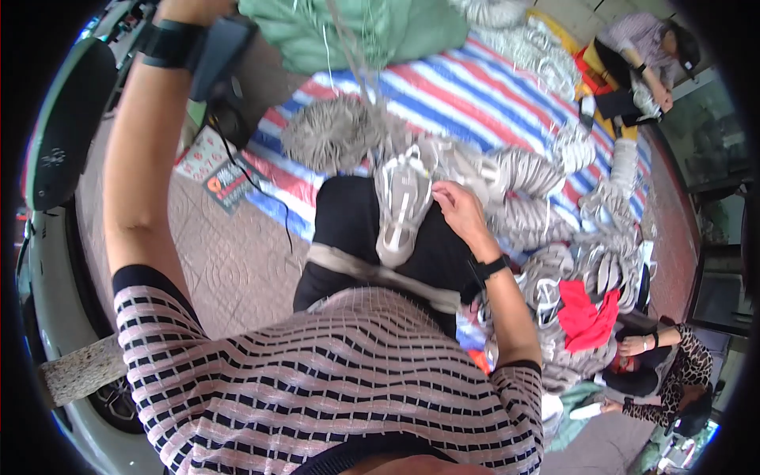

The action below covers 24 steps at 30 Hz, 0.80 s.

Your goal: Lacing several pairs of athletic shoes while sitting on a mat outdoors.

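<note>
A grey shoe upper (pixel 404 194) with pale laces lies lengthwise on my black-clad lap, its toe toward me. At its right edge my right hand (pixel 461 210) is closed, thumb and fingertips pinched together against the upper. My left arm stretches far up and to the left. Only part of my left hand (pixel 194 9) shows at the top edge; its fingers are cut off, and what it holds, if anything, is out of sight. A dark grey object (pixel 224 55) is beside that wrist. A pale band (pixel 380 275) crosses my thighs.
Striped sheeting (pixel 443 87) covers the ground ahead, bearing a grey lace bundle (pixel 332 134) and stacked shoe uppers (pixel 526 174). A green sack (pixel 364 32) stands beyond. Red cloth (pixel 587 315) lies right. Two people (pixel 641 55) work at right; a vehicle (pixel 67 301) stands left.
</note>
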Motion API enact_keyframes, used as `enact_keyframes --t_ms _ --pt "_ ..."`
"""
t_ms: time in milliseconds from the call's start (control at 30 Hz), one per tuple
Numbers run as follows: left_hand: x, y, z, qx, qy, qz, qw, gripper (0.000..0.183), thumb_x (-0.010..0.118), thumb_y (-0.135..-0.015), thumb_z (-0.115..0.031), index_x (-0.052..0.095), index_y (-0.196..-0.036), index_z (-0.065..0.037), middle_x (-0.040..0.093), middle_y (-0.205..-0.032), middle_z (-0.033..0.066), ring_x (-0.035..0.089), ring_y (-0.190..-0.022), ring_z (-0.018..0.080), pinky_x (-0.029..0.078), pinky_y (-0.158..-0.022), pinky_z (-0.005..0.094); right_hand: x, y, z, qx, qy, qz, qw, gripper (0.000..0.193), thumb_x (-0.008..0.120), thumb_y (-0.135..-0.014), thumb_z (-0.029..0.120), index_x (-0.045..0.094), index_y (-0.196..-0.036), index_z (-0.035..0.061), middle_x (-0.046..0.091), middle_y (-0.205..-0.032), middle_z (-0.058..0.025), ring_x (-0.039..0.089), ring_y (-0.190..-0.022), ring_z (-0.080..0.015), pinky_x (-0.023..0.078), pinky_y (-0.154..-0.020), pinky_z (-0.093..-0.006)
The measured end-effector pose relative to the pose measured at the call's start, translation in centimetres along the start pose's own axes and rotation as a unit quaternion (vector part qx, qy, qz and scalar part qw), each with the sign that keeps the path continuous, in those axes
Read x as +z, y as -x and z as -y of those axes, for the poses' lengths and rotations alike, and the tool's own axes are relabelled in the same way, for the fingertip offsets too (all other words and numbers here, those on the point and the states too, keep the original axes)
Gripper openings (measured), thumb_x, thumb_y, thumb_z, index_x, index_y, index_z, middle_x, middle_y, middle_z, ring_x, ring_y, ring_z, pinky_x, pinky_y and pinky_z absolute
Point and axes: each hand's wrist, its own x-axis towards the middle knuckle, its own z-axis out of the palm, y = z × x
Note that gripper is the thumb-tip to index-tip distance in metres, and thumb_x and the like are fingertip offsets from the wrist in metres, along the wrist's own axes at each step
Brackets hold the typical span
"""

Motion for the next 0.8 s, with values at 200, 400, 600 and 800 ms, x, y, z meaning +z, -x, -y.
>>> enact_keyframes --t_ms 200,400,600,800 --pt "4.6 2.7 4.6 -0.054 0.015 -0.029 0.998 0.024 0.045 -0.094 -0.022 0.055 -0.106 -0.003 0.039 -0.063 -0.0072 0.032 -0.051 0.0028 0.027 -0.045 0.0177 -11.8 -7.8 11.2 -0.102 -0.129 -0.162 0.973 0.015 0.056 -0.089 0.009 0.064 -0.101 0.0027 0.061 -0.080 -0.0019 0.051 -0.062 -0.0054 0.042 -0.056 -0.0184" --pt "10.0 4.9 6.8 -0.130 0.130 0.024 0.983 0.021 0.040 -0.097 -0.021 0.054 -0.101 -0.005 0.038 -0.061 -0.0055 0.028 -0.048 0.0029 0.020 -0.041 0.0189 -16.8 -9.1 24.0 -0.212 -0.104 -0.155 0.959 0.024 0.054 -0.092 0.018 0.064 -0.108 0.0041 0.059 -0.077 -0.0007 0.048 -0.059 -0.0033 0.038 -0.051 -0.0171" --pt "13.1 5.4 8.1 -0.141 0.159 0.104 0.972 0.024 0.042 -0.097 -0.025 0.055 -0.100 -0.005 0.039 -0.060 -0.0052 0.028 -0.047 0.0028 0.020 -0.040 0.0187 -17.3 -10.0 25.0 -0.164 -0.160 -0.128 0.965 0.022 0.060 -0.089 0.021 0.068 -0.102 0.0051 0.061 -0.068 0.0024 0.044 -0.054 -0.0024 0.036 -0.047 -0.0189" --pt "12.8 6.6 7.7 -0.140 0.116 0.087 0.980 0.031 0.040 -0.098 -0.028 0.053 -0.103 -0.001 0.046 -0.061 0.0000 0.036 -0.046 0.0053 0.028 -0.039 0.0183 -16.3 -10.4 24.5 -0.207 -0.173 -0.097 0.958 0.018 0.062 -0.087 0.020 0.071 -0.092 0.0051 0.058 -0.071 0.0016 0.050 -0.063 -0.0042 0.039 -0.054 -0.0193"
